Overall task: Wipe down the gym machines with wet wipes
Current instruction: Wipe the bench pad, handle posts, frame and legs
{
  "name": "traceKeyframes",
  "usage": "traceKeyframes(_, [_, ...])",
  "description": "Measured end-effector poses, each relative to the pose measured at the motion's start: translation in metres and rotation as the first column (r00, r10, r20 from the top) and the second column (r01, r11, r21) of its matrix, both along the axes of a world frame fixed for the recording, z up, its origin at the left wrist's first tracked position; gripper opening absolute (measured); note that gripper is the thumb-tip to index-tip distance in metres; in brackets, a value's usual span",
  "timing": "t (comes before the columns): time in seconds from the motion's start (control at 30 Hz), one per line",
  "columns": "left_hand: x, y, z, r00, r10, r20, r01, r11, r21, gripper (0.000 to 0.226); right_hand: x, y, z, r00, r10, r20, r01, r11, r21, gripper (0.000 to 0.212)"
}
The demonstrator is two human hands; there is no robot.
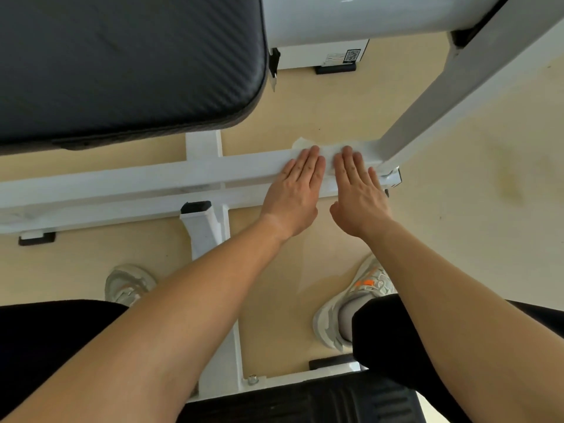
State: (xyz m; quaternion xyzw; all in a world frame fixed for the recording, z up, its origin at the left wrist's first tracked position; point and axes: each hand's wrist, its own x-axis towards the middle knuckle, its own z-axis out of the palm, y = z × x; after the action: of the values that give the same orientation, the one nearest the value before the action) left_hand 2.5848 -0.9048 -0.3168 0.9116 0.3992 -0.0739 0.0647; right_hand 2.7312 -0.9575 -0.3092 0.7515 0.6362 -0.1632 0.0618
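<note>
Wipe [329, 150] lies flat beneath left fingers [308, 163] and right fingers [348, 163].

left run of crossbar [137, 178] bare, free to slide | black seat pad [122, 62] overhangs far side, left half | slanted post [442, 96] blocks crossbar's right end, just beside the right hand [357, 190] | capped stub [200, 222] rises at near edge, left of the left hand [293, 193] | floor [305, 111] beyond the crossbar open

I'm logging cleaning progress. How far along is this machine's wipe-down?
Done: cannot tell; no surface shows as wiped. In hand: the left hand and right hand press a wipe flat on the white bar near its right end. Possibly left: the black pad and slanted post.
</note>
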Motion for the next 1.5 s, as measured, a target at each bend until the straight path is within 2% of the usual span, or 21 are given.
traceKeyframes(0.4, [-0.124,-0.008,0.012,0.970,0.233,-0.075,-0.234,0.972,-0.011,0.076,-0.120,0.029,0.013,0.976,0.218,0.003,-0.217,0.974,-0.065,0.087])
traceKeyframes(0.67, [-0.176,-0.001,0.026,0.927,0.339,-0.159,-0.358,0.927,-0.110,0.084,-0.170,0.038,0.016,0.946,0.323,-0.014,-0.323,0.944,-0.073,0.085])
traceKeyframes(0.9, [-0.128,0.012,0.030,0.960,0.211,-0.185,-0.226,0.972,-0.064,0.084,-0.120,0.029,0.014,0.971,0.239,0.011,-0.238,0.970,-0.057,0.086])
traceKeyframes(1.23, [-0.015,0.018,0.023,0.987,0.004,-0.158,-0.019,0.995,-0.094,0.092,-0.006,0.009,0.005,0.999,-0.032,0.036,0.033,0.999,-0.037,0.090])
traceKeyframes(1.4, [-0.016,0.015,0.021,0.991,0.005,-0.136,-0.016,0.997,-0.082,0.086,-0.005,0.007,0.005,0.994,0.000,0.107,0.005,0.999,-0.042,0.090])
traceKeyframes(1.5, [-0.036,0.012,0.018,0.991,0.032,-0.129,-0.041,0.997,-0.067,0.083,-0.029,0.012,0.009,0.990,0.074,0.117,-0.067,0.995,-0.069,0.091])
